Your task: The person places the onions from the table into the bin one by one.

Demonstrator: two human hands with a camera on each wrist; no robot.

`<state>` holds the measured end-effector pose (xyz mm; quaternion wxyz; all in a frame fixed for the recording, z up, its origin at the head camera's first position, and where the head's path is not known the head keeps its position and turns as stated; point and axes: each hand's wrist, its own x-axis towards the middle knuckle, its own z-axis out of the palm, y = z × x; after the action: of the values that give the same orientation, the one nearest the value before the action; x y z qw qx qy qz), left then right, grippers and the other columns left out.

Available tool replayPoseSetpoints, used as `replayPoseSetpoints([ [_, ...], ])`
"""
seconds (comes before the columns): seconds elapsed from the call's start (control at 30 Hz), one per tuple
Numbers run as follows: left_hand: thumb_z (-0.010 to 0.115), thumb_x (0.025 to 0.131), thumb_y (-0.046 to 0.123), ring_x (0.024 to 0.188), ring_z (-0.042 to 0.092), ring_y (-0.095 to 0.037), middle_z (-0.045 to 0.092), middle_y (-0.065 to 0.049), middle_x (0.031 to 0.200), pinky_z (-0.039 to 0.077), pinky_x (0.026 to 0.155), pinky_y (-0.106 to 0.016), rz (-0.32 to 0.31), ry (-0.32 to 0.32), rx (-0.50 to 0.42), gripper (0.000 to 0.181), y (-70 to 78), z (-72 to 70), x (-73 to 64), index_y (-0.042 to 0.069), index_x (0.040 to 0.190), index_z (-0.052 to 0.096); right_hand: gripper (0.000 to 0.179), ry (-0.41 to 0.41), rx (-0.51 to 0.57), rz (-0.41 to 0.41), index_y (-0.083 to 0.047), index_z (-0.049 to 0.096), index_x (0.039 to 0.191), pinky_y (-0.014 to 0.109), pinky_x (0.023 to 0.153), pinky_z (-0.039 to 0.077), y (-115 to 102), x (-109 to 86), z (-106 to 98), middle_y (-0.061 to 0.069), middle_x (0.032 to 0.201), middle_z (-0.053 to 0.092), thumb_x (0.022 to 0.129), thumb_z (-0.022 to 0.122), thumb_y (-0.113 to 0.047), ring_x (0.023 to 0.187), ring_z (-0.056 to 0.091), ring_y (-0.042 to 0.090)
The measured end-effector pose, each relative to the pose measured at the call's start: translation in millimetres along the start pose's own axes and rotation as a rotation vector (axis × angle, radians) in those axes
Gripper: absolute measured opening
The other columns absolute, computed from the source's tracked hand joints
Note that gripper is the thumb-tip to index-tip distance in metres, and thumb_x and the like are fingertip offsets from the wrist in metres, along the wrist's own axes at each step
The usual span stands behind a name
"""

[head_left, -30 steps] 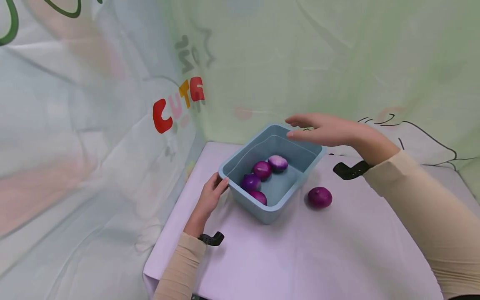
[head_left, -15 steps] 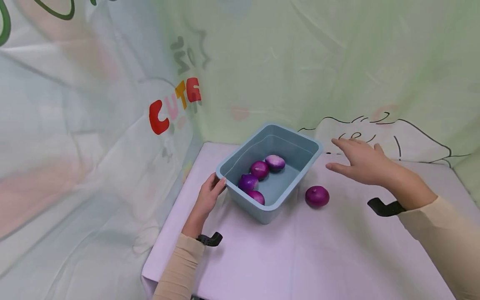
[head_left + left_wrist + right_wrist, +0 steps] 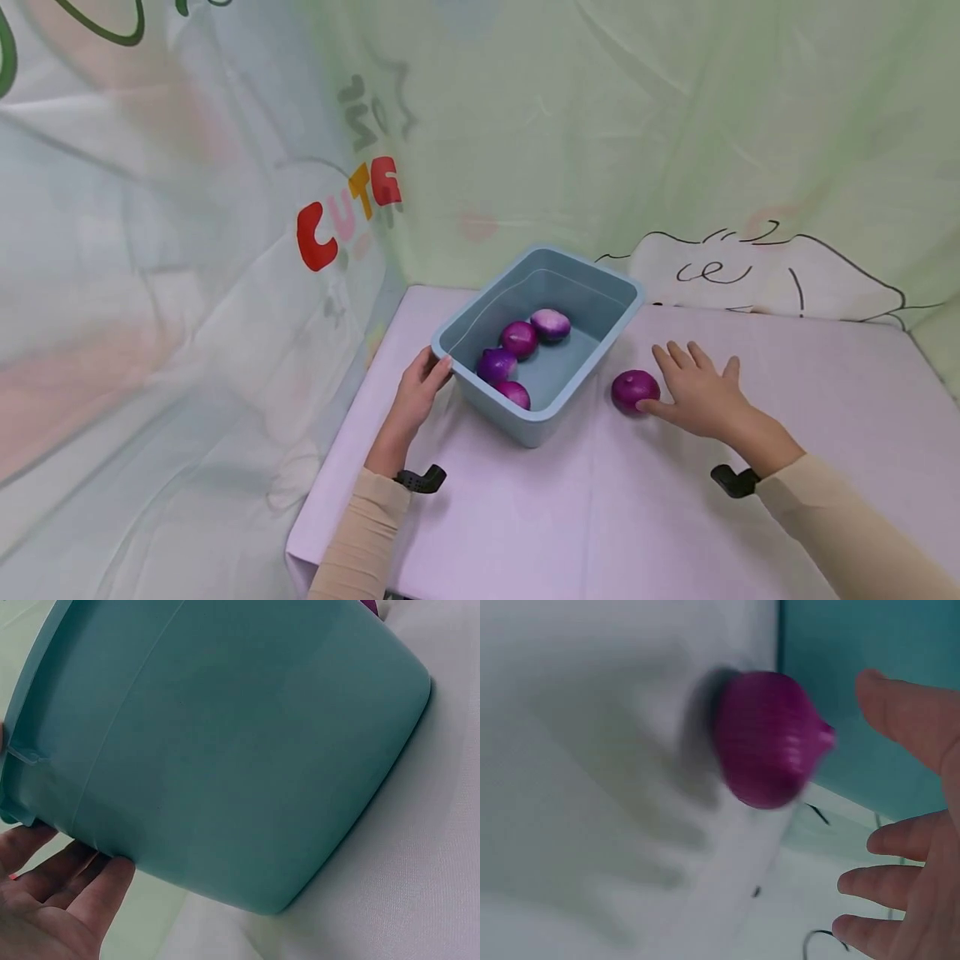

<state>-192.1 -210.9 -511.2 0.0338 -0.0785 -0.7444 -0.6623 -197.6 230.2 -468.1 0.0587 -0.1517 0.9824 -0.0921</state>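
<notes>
A blue-grey plastic bin (image 3: 501,415) stands on the table, turned at an angle. Inside it lie several purple onions (image 3: 519,339), gathered toward its left side. My left hand (image 3: 415,393) grips the bin's near left corner, thumb over the rim and fingers against the outer wall (image 3: 225,765). One more purple onion (image 3: 632,388) sits on the tablecloth just right of the bin. Over and beside this onion hovers my right hand (image 3: 701,398), fingers spread and holding nothing. In the right wrist view a gap shows between the right thumb (image 3: 900,709) and the onion (image 3: 769,742).
A pale lilac cloth (image 3: 495,533) covers the table. Printed fabric hangs along the left side (image 3: 187,333) and the back (image 3: 525,125), close behind the bin. Each wrist carries a black band with a protruding piece (image 3: 423,479).
My right hand has moved from above the bin's far right corner, out to the right, then down toward the loose onion. The left hand stays on the bin.
</notes>
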Motion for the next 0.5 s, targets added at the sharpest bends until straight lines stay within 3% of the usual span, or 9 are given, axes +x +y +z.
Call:
replayPoseSetpoints([
  [0.2,0.064,0.105,0.039,0.14,0.047,-0.032,0.047,-0.014,0.156,0.045,0.109,-0.046,-0.002,0.008,-0.006,0.063,-2.5,0.5,0.7,0.009,0.157,0.044,0.104,0.002,-0.012,0.009,0.01,0.039,0.152,0.093,0.096,0.0,1,6.1,29,0.04,0.153,0.034,0.085,0.08,-0.057,0.141,0.02,0.065],
  [0.5,0.064,0.105,0.041,0.14,0.048,-0.031,0.047,-0.013,0.156,0.045,0.108,-0.045,-0.001,0.014,-0.001,0.064,-2.4,0.8,1.3,0.011,0.157,0.044,0.096,0.061,-0.051,-0.008,0.008,0.049,0.146,0.092,0.098,0.003,-1,12.3,52,0.038,0.147,0.043,0.081,0.085,-0.053,0.139,0.027,0.062],
])
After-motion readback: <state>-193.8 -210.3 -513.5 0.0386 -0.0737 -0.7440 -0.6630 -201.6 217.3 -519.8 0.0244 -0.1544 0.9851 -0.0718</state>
